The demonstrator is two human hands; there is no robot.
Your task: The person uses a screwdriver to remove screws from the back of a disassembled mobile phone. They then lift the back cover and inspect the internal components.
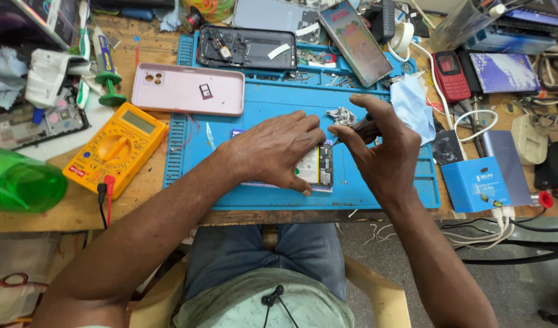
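Observation:
An opened phone (318,166) lies on the blue work mat (267,109), its battery and circuit board showing. My left hand (273,149) rests flat on top of it and covers most of it. My right hand (382,146) grips a thin dark tool (356,126) like a pen, its tip pointing down at the phone's upper right corner. A small crumpled bit of silver foil (341,115) sits just above the tool tip.
A pink phone case (188,90) and a black phone frame (248,47) lie at the mat's back. A yellow multimeter (116,147) sits left, a green bottle (20,182) further left. A blue box (476,182), a red phone (451,74) and cables crowd the right.

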